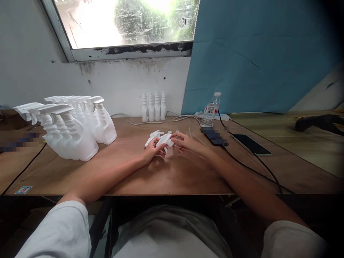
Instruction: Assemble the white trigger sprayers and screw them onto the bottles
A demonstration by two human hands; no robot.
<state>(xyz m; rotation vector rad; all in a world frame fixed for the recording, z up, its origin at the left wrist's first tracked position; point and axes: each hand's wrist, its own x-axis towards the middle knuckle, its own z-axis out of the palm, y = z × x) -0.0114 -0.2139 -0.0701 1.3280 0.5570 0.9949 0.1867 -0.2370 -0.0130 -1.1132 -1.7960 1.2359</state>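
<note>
My left hand (151, 153) is closed around a white trigger spray head (164, 139), tilted over the front middle of the table. The fingers of my right hand (187, 143) are pinched together at the collar end of that head. A thin clear dip tube (197, 154) runs from there back beneath the right palm; the exact grip is partly hidden by the fingers. Just behind my left hand lies another white spray head (155, 134). Small white rings (170, 132) rest on the table beyond my fingers.
Rows of white spray bottles (88, 143) with heads on stand at left. Several slim white bottles (152, 107) line the wall. To the right are a water bottle (211, 111), a black device (213, 136) with a cable, and a phone (252, 144). Loose clear tubes (200, 141) lie nearby.
</note>
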